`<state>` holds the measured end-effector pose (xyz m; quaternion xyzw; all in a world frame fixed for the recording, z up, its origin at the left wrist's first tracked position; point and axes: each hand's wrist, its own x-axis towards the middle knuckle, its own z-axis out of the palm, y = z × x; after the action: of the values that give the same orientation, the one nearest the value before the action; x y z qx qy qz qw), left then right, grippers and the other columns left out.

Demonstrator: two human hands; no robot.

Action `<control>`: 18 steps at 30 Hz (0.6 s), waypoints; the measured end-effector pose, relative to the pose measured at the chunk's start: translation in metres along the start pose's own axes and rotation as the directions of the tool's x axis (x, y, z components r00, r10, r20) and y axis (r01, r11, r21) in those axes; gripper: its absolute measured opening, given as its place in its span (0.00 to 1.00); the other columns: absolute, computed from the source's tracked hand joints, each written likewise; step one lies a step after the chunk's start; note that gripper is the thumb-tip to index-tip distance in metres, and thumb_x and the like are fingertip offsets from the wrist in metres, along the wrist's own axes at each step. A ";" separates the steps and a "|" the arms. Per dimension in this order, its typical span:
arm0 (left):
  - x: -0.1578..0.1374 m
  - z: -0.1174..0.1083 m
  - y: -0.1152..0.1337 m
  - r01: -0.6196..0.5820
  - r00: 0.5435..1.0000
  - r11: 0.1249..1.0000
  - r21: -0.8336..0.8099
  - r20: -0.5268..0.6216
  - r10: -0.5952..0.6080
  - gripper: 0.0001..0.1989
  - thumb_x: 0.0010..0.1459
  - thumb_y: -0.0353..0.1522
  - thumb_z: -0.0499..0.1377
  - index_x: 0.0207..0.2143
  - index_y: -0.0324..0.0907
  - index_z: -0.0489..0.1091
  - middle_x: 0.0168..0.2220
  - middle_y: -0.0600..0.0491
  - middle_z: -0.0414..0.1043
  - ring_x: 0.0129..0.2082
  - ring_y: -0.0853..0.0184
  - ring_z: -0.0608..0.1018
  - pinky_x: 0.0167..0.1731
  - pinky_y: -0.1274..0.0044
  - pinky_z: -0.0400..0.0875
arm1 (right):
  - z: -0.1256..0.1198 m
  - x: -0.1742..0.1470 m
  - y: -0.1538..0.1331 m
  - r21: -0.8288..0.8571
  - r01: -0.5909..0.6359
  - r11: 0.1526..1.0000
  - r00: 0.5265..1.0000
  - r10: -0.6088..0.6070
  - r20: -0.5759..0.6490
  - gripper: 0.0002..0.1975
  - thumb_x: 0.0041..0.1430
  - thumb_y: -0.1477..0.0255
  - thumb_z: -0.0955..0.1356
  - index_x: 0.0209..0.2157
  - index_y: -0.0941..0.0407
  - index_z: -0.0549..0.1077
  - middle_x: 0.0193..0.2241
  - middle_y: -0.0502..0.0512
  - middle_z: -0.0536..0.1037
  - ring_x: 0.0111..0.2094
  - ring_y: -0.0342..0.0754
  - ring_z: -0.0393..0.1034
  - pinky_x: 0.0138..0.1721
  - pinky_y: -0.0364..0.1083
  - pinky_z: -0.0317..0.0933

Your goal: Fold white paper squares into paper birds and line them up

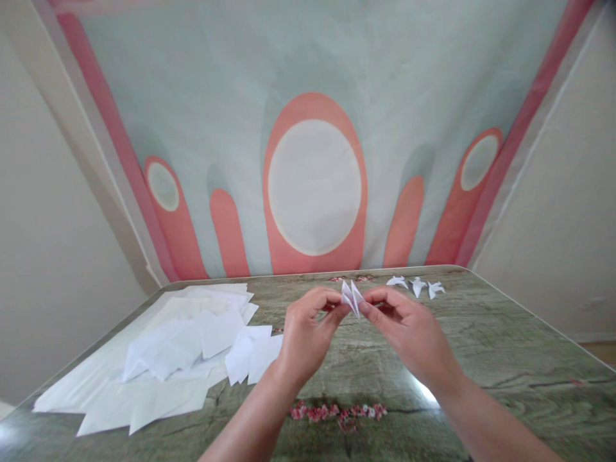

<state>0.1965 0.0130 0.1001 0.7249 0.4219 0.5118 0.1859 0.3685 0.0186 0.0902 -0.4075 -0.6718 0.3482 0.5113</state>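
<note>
Between my two hands, above the middle of the table, is a small folded piece of white paper (353,298) with two pointed flaps standing up. My left hand (310,324) pinches its left side between thumb and fingers. On the right side, my right hand (404,321) holds it in a similar pinch. The flaps are spread a little apart at the top. Farther back to the right lie several small folded paper birds (418,287).
Large white sheets (163,404) spread over the table's left side, with smaller square papers (224,330) on top. The wood-patterned table (505,359) bears a printed pink flower strip (337,411) near the front. Behind it hangs a grey and coral backdrop (315,186).
</note>
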 end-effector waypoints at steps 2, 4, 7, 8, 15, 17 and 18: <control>-0.001 0.002 -0.002 0.063 0.998 0.997 -0.040 -0.004 -0.063 0.03 0.58 0.32 0.61 0.33 0.41 0.74 0.34 0.53 0.76 0.34 0.68 0.76 0.37 0.78 0.69 | -0.001 0.000 0.001 0.050 -0.048 0.998 0.999 0.047 0.011 0.10 0.60 0.61 0.67 0.35 0.54 0.73 0.32 0.50 0.76 0.33 0.46 0.68 0.36 0.45 0.60; -0.001 0.003 -0.004 0.123 0.992 0.989 -0.087 -0.001 -0.124 0.04 0.58 0.33 0.60 0.34 0.42 0.73 0.33 0.53 0.76 0.33 0.68 0.76 0.37 0.77 0.69 | -0.001 0.000 0.002 0.108 -0.083 0.991 0.996 0.080 0.035 0.11 0.60 0.61 0.67 0.36 0.54 0.73 0.31 0.49 0.75 0.32 0.44 0.67 0.34 0.44 0.59; -0.002 0.003 -0.006 0.168 0.986 0.978 -0.121 0.006 -0.169 0.06 0.57 0.34 0.61 0.32 0.41 0.72 0.31 0.53 0.76 0.32 0.68 0.75 0.35 0.77 0.69 | -0.001 0.002 0.002 0.157 -0.108 0.982 0.993 0.099 0.065 0.11 0.59 0.61 0.67 0.35 0.55 0.72 0.30 0.49 0.74 0.31 0.43 0.66 0.34 0.43 0.58; -0.002 0.003 -0.006 0.171 0.985 0.978 -0.117 0.005 -0.171 0.06 0.57 0.34 0.61 0.31 0.40 0.72 0.31 0.53 0.75 0.32 0.68 0.75 0.35 0.77 0.69 | -0.001 0.003 0.002 0.163 -0.112 0.980 0.992 0.102 0.068 0.12 0.59 0.61 0.68 0.35 0.55 0.72 0.30 0.49 0.73 0.31 0.43 0.65 0.34 0.43 0.58; 0.001 0.002 -0.006 0.125 0.992 0.987 -0.100 0.024 -0.123 0.04 0.57 0.32 0.61 0.31 0.41 0.72 0.32 0.54 0.74 0.33 0.69 0.75 0.36 0.78 0.68 | 0.001 0.005 0.007 0.171 -0.135 0.976 0.989 0.121 0.087 0.11 0.58 0.61 0.68 0.35 0.55 0.72 0.29 0.49 0.73 0.31 0.43 0.64 0.33 0.43 0.56; 0.003 0.003 -0.007 0.114 0.993 0.989 -0.095 0.039 -0.111 0.04 0.58 0.32 0.61 0.32 0.41 0.73 0.33 0.53 0.75 0.33 0.68 0.75 0.37 0.77 0.69 | 0.001 0.005 0.009 0.183 -0.148 0.972 0.987 0.136 0.080 0.12 0.58 0.61 0.68 0.35 0.55 0.72 0.29 0.49 0.72 0.30 0.43 0.63 0.33 0.43 0.56; 0.004 0.002 -0.006 0.110 0.993 0.990 -0.091 0.045 -0.106 0.03 0.58 0.32 0.60 0.32 0.41 0.73 0.33 0.53 0.75 0.34 0.68 0.75 0.37 0.77 0.69 | 0.001 0.005 0.010 0.194 -0.154 0.969 0.987 0.141 0.078 0.11 0.58 0.61 0.68 0.35 0.55 0.72 0.29 0.49 0.72 0.30 0.43 0.63 0.33 0.43 0.56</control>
<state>0.1959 0.0200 0.0972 0.7017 0.4322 0.5057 0.2553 0.3689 0.0278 0.0831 -0.3916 -0.6173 0.4636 0.5007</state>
